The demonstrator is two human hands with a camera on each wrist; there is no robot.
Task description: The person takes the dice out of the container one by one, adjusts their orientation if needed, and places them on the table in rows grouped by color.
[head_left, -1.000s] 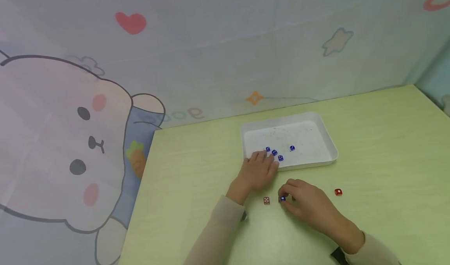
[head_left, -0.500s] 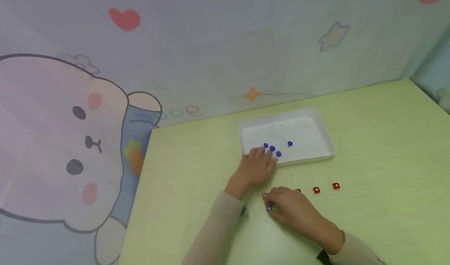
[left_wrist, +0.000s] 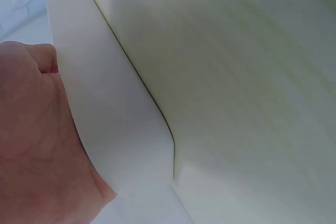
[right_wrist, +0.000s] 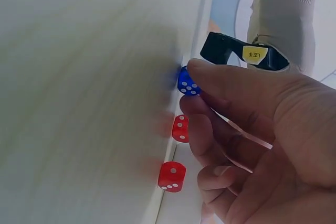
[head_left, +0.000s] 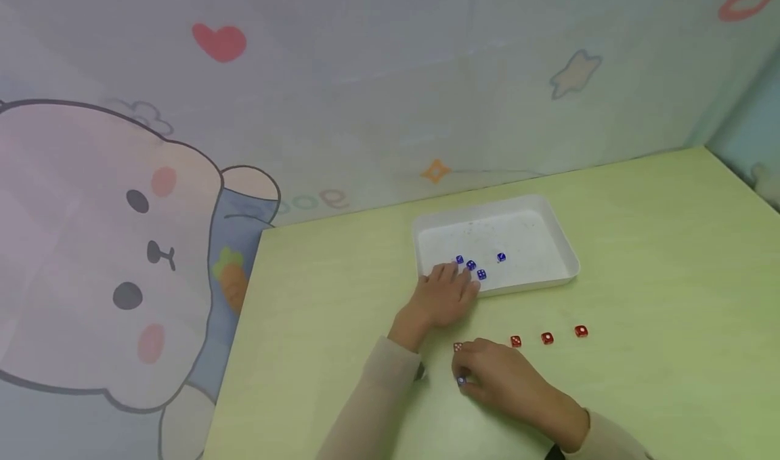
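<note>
The right hand pinched a small blue plastic die with white dots between the thumb and the fingertips. The die was at the front of the hand, low over the pale green table top; whether it touched the table, I cannot tell. In the head view only a small part of this die showed at the left edge of the hand.

Just beside the fingers, on the far side, a small red die with white dots lay on the table. To the right of the hand, three other red dice stood in a row, a little apart from each other.

The left hand rested with relaxed fingers on the near left corner of the shallow white plastic tray; the wrist view showed the palm against the tray's rim, and it grasped nothing that I could see. Just beyond its fingertips, four blue dice lay inside the tray: three close together, and one more to the right.
</note>
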